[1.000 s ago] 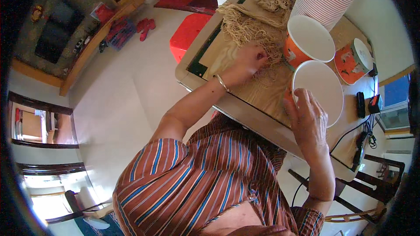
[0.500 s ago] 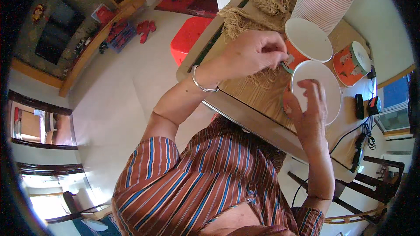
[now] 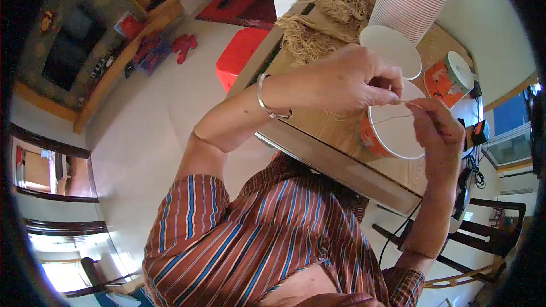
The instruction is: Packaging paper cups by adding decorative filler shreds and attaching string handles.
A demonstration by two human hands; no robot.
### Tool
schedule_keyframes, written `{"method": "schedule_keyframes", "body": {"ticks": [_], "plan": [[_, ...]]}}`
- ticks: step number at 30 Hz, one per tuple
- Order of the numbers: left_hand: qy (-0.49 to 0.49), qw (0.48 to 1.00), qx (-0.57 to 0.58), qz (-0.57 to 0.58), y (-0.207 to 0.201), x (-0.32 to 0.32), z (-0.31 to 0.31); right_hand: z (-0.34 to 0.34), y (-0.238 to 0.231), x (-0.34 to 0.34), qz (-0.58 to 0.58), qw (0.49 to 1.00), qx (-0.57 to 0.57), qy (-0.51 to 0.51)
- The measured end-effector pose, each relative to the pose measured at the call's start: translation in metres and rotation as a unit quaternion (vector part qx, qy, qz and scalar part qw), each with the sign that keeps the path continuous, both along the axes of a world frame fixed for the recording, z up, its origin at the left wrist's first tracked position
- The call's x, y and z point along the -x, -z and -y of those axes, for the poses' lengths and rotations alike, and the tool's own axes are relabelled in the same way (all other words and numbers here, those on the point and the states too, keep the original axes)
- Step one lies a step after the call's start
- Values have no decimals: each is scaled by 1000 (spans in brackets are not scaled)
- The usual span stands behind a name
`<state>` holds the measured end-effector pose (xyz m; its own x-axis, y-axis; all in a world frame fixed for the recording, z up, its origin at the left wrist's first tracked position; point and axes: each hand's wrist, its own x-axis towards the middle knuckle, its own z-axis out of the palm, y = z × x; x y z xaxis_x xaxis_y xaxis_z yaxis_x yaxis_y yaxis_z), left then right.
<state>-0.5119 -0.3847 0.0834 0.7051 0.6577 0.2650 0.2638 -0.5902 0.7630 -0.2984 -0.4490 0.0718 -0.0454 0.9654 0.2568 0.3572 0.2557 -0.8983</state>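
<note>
A thin pale string (image 3: 392, 117) runs between my two hands above an orange paper tub (image 3: 371, 139) with a white inside. My left hand (image 3: 364, 79), a silver bangle on its wrist, pinches one part of the string. My right hand (image 3: 439, 125) has its fingers closed on another part, over the tub's right rim. Just behind stands a second tub (image 3: 391, 51), its opening facing up and partly covered by my left hand. A third orange tub (image 3: 446, 84) sits to the right, its pale flat end up.
Beige stringy bundles (image 3: 341, 3) lie at the table's far end, beside a tall stack of nested tubs (image 3: 418, 0). Black devices and cables (image 3: 475, 133) rest along the right edge. A red stool (image 3: 242, 57) stands left of the table, a dark wooden chair (image 3: 492, 227) at the right.
My right hand has lifted out of the near tub and moved right. My left hand has shifted right and down toward it. The string now shows stretched between them.
</note>
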Motion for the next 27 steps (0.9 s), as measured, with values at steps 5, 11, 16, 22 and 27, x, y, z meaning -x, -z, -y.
{"method": "schedule_keyframes", "body": {"ticks": [5,11,16,22,27], "plan": [[9,998,61,10,6,-2,-5,8,-10,-58,7,993,-41,106],[21,985,154,76,21,-24,-8,18,-16,-121,58,982,-62,171],[29,997,37,64,11,-62,-9,25,-38,-154,154,964,-58,209],[-25,991,-124,-31,24,-99,2,18,-4,-152,445,891,-57,74],[-28,984,-169,-43,26,-136,4,21,-5,-119,102,995,21,3]]}}
